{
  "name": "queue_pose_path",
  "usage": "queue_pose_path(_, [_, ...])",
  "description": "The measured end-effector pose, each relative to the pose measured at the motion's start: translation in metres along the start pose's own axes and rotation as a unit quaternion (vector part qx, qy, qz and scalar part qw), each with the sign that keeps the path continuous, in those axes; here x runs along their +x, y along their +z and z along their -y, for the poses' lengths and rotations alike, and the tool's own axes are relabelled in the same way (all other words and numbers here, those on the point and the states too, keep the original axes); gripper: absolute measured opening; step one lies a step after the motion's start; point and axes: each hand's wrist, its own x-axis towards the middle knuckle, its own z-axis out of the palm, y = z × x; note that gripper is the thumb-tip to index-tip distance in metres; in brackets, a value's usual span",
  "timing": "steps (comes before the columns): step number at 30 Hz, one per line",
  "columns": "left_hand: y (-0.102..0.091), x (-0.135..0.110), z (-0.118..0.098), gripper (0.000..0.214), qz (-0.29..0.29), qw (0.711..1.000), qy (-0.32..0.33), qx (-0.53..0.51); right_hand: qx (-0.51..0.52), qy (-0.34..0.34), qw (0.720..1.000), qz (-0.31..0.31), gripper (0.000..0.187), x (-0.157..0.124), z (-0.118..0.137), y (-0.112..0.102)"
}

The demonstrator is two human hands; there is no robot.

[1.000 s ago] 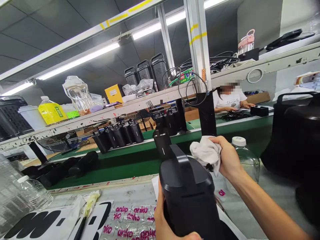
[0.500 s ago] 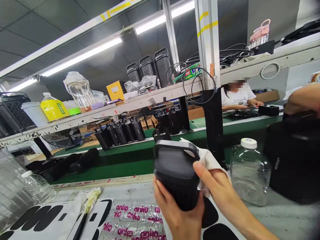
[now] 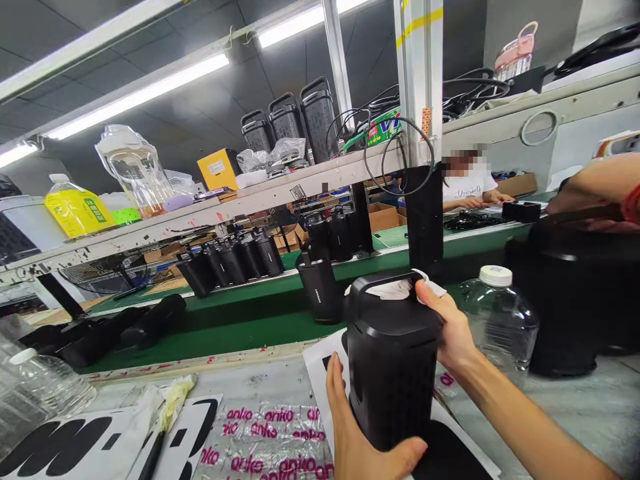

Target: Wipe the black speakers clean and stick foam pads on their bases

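A black box-shaped portable speaker (image 3: pixel 393 373) with rounded corners and a carry handle (image 3: pixel 357 287) is upright in front of me. My left hand (image 3: pixel 367 440) wraps round its lower body, fingers at the left side and thumb across the near face. At the top right, my right hand (image 3: pixel 453 330) presses a white cloth (image 3: pixel 400 288) against the speaker's top, its thumb beside the handle. The rest of that hand's fingers are hidden behind the speaker. Beneath it lies a white sheet with black shapes (image 3: pixel 457 453).
Right of my hands are a clear jar (image 3: pixel 503 327) and a person's arm (image 3: pixel 595 190) above a large black object. Several black speakers stand along the green belt (image 3: pixel 220 333). A brush (image 3: pixel 163 427) and printed plastic (image 3: pixel 260 440) lie left. Overhead runs a loaded shelf (image 3: pixel 300 190).
The speaker has moved down and right and stands more upright. My left hand's fingers have spread along its side. The cloth has shifted from the right side to the top, under the handle.
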Motion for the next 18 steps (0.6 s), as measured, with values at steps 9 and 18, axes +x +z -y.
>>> queue_pose_path(9, [0.008, -0.005, 0.012, 0.1, -0.077, 0.996, -0.034, 0.006, -0.047, 0.001, 0.999, 0.017, 0.052, -0.005, -0.014, 0.011])
queue_pose_path(18, [-0.061, 0.022, -0.031, 0.057, -0.148, 0.971, -0.127, -0.139, -0.272, 0.081, 0.909, 0.305, 0.053, -0.062, -0.05, 0.03])
